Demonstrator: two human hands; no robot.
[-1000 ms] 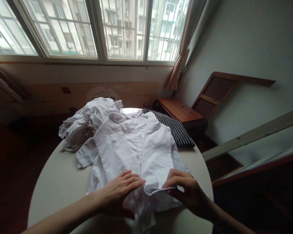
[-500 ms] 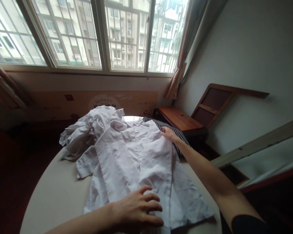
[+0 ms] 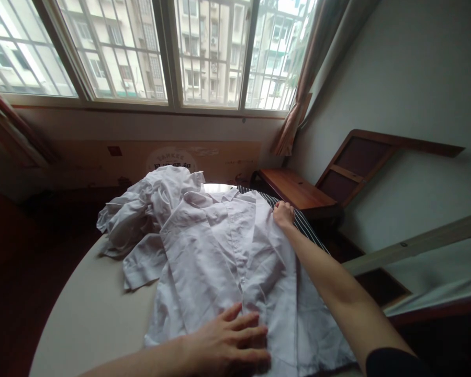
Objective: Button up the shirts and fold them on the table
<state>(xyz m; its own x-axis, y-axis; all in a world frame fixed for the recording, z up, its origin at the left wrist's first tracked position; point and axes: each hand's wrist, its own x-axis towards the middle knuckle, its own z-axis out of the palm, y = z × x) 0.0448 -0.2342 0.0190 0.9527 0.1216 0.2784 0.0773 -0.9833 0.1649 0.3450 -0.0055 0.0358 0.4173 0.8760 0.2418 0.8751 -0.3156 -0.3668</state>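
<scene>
A white button-up shirt (image 3: 220, 262) lies front-up on a round pale table (image 3: 90, 314). My left hand (image 3: 227, 345) presses flat on the shirt's lower front near the hem, fingers spread. My right arm reaches far across, and my right hand (image 3: 283, 214) is closed on the shirt's right shoulder, where the cloth bunches. Behind the shirt, a crumpled heap of white clothing (image 3: 141, 209) sits at the table's far left.
A dark striped garment (image 3: 302, 228) lies under the shirt's right side at the table's edge. Beyond it stand a low wooden table (image 3: 294, 191) and a wooden frame (image 3: 361, 162) against the wall. Windows and a curtain (image 3: 298, 110) fill the back.
My right hand left the hem, reached to the shirt's right shoulder and closed on it, bunching the cloth. My left hand slid down and flattened near the hem.
</scene>
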